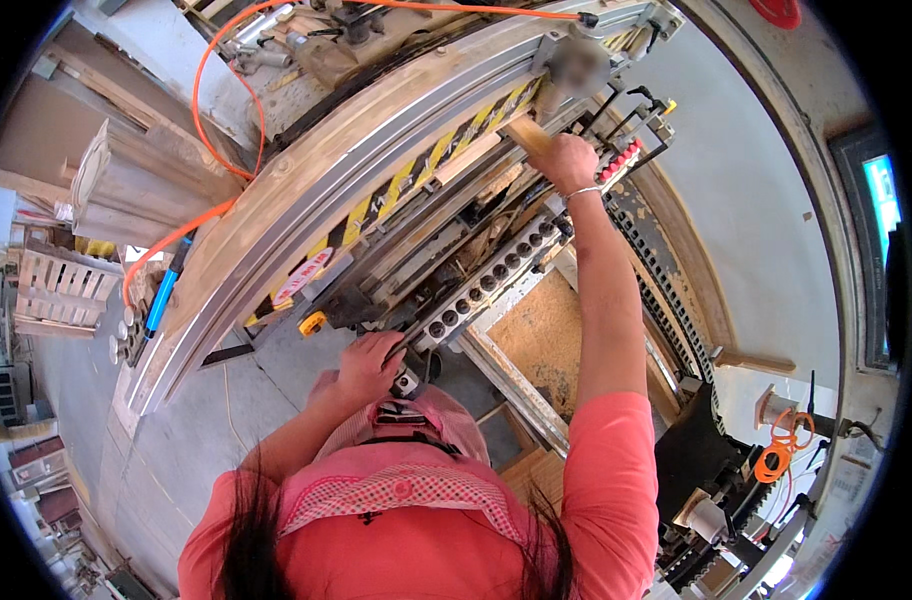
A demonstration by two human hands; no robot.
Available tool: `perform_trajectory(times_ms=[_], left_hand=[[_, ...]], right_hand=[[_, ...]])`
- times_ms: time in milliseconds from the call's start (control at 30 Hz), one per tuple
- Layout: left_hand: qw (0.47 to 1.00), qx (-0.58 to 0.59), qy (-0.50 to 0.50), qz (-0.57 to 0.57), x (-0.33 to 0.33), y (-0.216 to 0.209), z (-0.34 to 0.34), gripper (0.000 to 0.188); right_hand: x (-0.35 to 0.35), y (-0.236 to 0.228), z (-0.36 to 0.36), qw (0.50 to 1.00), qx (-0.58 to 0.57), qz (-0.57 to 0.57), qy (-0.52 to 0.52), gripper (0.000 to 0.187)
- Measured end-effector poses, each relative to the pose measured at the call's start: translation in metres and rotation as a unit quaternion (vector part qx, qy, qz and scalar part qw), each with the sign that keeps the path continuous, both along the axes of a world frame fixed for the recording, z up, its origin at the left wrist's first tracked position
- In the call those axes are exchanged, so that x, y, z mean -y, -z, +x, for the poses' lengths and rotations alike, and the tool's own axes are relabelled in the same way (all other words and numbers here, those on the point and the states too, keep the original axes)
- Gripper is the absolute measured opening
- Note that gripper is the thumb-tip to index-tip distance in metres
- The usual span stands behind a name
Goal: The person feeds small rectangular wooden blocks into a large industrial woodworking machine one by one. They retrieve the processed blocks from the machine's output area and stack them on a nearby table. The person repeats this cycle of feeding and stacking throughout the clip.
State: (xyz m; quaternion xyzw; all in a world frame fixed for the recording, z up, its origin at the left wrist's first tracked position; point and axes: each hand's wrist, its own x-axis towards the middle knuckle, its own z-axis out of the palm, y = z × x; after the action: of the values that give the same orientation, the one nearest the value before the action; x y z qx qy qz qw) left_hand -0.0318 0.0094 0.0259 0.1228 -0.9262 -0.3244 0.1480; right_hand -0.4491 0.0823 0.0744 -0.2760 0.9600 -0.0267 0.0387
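My right hand point(566, 162) reaches far forward over the machine, its fingers closed round a short, pale wooden strip point(526, 133). The strip's far end points at the yellow-and-black striped edge point(441, 152) of the machine. Close to my body, my left hand point(369, 366) is bent with its fingers curled at the near end of a metal rail point(446, 322). What those fingers grip, if anything, is hidden. Along this rail runs a row of round black cups point(488, 282). Red-tipped parts point(618, 160) sit just right of my right hand.
A long curved-looking beam point(266, 200) crosses on the left, with an orange hose point(198, 100) over it and a blue cylinder point(164, 290) beside it. A dusty wooden panel point(536, 340) lies below the rail. A black cable chain point(666, 285) and a lit screen point(880, 200) are at the right.
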Motion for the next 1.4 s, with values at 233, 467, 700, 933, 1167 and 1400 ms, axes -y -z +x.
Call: perform_trajectory(times_ms=[233,467,700,933,1167,1400], left_hand=[[0.999,-0.018,0.008,0.037,0.002,-0.001,0.000,0.029],[0.994,-0.037,0.072,0.072,0.008,0.005,0.003,0.032],[0.989,-0.043,0.122,0.074,0.011,0.007,0.001,0.031],[0.985,-0.027,0.142,0.088,0.014,0.006,0.000,0.035],[0.986,-0.019,0.141,0.087,0.012,0.015,0.002,0.034],[0.990,-0.022,0.123,0.060,0.011,0.005,0.001,0.029]], right_hand=[[0.005,-0.003,0.002,0.999,0.021,0.028,0.010,0.047],[0.009,0.006,-0.003,0.999,-0.009,0.041,0.004,0.049],[0.005,0.016,-0.012,0.998,-0.026,0.053,0.016,0.053],[0.006,0.015,-0.008,0.998,-0.044,0.051,0.021,0.053],[0.006,0.014,-0.008,0.997,-0.013,0.075,0.018,0.053],[0.005,0.010,-0.003,1.000,-0.015,0.018,0.005,0.048]])
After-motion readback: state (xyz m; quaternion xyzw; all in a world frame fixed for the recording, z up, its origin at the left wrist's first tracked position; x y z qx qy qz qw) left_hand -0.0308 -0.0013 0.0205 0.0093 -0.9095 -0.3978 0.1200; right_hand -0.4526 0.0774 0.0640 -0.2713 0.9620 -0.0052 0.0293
